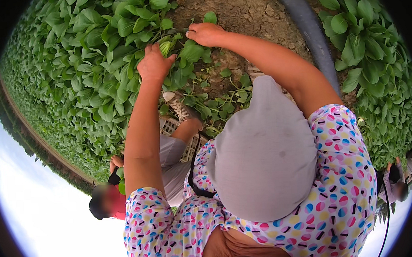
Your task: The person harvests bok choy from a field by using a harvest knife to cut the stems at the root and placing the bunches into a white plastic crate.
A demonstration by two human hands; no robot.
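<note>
My left hand is at the edge of the dense leafy green crop, its thumb and fingers around a leafy green plant with a pale green base. Just to the right, my right hand is low over the soil with its fingers curled. A small greyish thing shows at its fingertips, too unclear to name. Broad leaves hang below and between the two hands. Loose leafy plants lie on the ground nearer my body.
A dark hose curves along bare soil, with more crop beyond. By my shoe is a pale plastic crate. A co-worker in red is at left; other people are at far right.
</note>
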